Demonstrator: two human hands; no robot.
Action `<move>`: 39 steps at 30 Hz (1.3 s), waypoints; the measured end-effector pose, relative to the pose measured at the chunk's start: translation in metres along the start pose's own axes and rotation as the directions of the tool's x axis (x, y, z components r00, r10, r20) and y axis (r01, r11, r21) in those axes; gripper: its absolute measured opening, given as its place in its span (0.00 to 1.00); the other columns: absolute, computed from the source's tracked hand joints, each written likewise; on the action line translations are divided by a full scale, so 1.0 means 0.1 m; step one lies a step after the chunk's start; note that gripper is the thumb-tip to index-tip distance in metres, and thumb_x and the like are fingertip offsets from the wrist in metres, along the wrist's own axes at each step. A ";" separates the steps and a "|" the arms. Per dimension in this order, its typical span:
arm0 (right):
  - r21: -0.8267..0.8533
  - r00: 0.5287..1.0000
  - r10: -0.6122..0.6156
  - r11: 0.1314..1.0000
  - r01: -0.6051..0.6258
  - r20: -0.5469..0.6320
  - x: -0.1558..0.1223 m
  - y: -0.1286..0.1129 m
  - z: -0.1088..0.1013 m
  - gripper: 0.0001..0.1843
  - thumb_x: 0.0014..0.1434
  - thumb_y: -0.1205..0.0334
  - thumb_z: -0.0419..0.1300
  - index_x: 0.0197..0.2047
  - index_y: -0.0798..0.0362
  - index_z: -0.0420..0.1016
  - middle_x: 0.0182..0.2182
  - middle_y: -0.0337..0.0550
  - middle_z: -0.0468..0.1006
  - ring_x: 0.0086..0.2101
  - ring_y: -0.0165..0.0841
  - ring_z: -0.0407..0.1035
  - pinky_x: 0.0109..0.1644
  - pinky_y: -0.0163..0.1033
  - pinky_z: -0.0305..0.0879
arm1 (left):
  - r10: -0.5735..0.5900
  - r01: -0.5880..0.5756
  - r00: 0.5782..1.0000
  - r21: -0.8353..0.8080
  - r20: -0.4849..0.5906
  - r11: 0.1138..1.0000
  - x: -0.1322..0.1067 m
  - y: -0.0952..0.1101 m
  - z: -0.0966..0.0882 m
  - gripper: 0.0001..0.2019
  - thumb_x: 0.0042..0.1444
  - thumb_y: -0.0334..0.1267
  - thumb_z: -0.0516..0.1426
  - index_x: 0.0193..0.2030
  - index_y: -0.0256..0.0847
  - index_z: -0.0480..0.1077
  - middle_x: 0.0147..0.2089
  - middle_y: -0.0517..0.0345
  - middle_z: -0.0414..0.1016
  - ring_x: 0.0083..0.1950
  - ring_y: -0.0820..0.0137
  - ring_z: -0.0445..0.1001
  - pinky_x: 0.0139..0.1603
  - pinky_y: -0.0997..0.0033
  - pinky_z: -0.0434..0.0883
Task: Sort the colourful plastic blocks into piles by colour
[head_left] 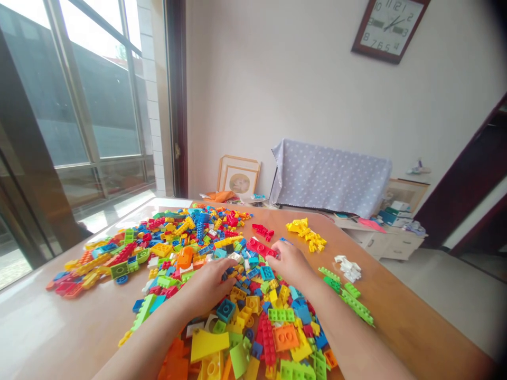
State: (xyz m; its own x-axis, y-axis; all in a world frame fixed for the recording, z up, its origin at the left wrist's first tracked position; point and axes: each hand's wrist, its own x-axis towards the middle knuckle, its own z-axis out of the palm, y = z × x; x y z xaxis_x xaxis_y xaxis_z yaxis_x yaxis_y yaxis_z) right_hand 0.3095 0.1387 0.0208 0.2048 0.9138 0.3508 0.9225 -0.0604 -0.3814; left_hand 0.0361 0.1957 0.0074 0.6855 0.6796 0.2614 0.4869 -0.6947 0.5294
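Note:
A long red toy building brick (pixel 259 247) with round studs is pinched at its right end by my right hand (pixel 292 259), over the right side of a large heap of mixed bricks (pixel 241 293). My left hand (pixel 216 279) reaches low into the middle of the heap. Its thumb and forefinger stand apart, and a white brick (pixel 235 257) lies just beyond the fingertips. Some of the left fingers are hidden behind the hand. Beyond my right hand lies a small group of red bricks (pixel 263 231).
Yellow bricks (pixel 307 235) form a separate group at the table's far right. White bricks (pixel 348 268) and green bricks (pixel 348 295) lie near the right edge of the brown table (pixel 407 332). Behind stand a cloth-covered object (pixel 332 177) and a low white cabinet (pixel 390 244).

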 end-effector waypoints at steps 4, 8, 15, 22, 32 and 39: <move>0.009 0.972 0.236 0.972 -0.236 0.008 0.45 0.29 0.12 0.12 0.58 0.50 0.64 0.35 0.50 0.76 0.34 0.42 0.79 0.34 0.34 0.71 0.34 0.35 0.58 | -0.002 0.001 1.000 0.030 0.016 1.000 0.00 0.03 -0.03 0.19 0.63 0.47 0.54 0.58 0.50 0.73 0.56 0.50 0.80 0.55 0.56 0.78 0.52 0.63 0.74; -0.037 0.922 0.380 0.925 -0.378 0.070 0.80 0.49 0.24 0.11 0.57 0.52 0.64 0.37 0.51 0.78 0.33 0.43 0.81 0.33 0.35 0.72 0.32 0.35 0.58 | -0.003 0.003 1.000 0.027 0.008 1.000 0.00 0.04 -0.03 0.17 0.62 0.47 0.55 0.56 0.50 0.74 0.54 0.50 0.80 0.54 0.57 0.79 0.52 0.64 0.74; -0.029 0.891 0.398 0.915 -0.402 0.220 1.12 0.50 0.55 0.10 0.53 0.56 0.68 0.32 0.55 0.79 0.26 0.45 0.80 0.29 0.35 0.73 0.33 0.36 0.64 | 0.002 -0.004 1.000 0.079 0.031 0.997 0.00 0.07 -0.04 0.17 0.63 0.43 0.54 0.57 0.52 0.74 0.52 0.52 0.79 0.53 0.57 0.78 0.51 0.65 0.73; -0.003 0.853 0.471 0.876 -0.483 0.226 1.29 0.59 0.81 0.22 0.52 0.50 0.70 0.44 0.55 0.75 0.29 0.47 0.80 0.30 0.38 0.76 0.33 0.38 0.69 | -0.002 -0.004 0.998 0.090 0.063 0.996 0.00 0.12 -0.08 0.17 0.62 0.41 0.54 0.56 0.49 0.74 0.52 0.51 0.78 0.54 0.57 0.77 0.52 0.64 0.72; 0.056 0.791 0.541 0.814 -0.578 0.287 1.39 0.67 0.93 0.21 0.55 0.56 0.68 0.47 0.55 0.68 0.29 0.45 0.78 0.22 0.34 0.73 0.27 0.38 0.70 | -0.028 0.019 0.996 0.101 0.090 0.995 0.00 0.15 -0.11 0.17 0.63 0.41 0.54 0.57 0.50 0.73 0.52 0.51 0.78 0.54 0.58 0.77 0.51 0.65 0.72; 0.051 0.791 0.527 0.822 -0.567 0.309 1.39 0.78 1.00 0.15 0.51 0.61 0.71 0.38 0.53 0.71 0.24 0.42 0.76 0.23 0.36 0.73 0.28 0.39 0.70 | -0.036 0.022 0.992 0.117 0.120 0.993 0.01 0.16 -0.10 0.16 0.65 0.43 0.53 0.57 0.48 0.72 0.52 0.49 0.77 0.54 0.58 0.76 0.52 0.64 0.71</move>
State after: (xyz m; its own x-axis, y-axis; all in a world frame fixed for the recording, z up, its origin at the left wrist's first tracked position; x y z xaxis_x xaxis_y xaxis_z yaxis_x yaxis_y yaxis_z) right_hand 0.3771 0.3013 -0.0457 0.5473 0.8156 -0.1878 0.6250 -0.5475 -0.5564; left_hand 0.0390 0.1881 0.0245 0.7275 0.6710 0.1432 0.5618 -0.7023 0.4373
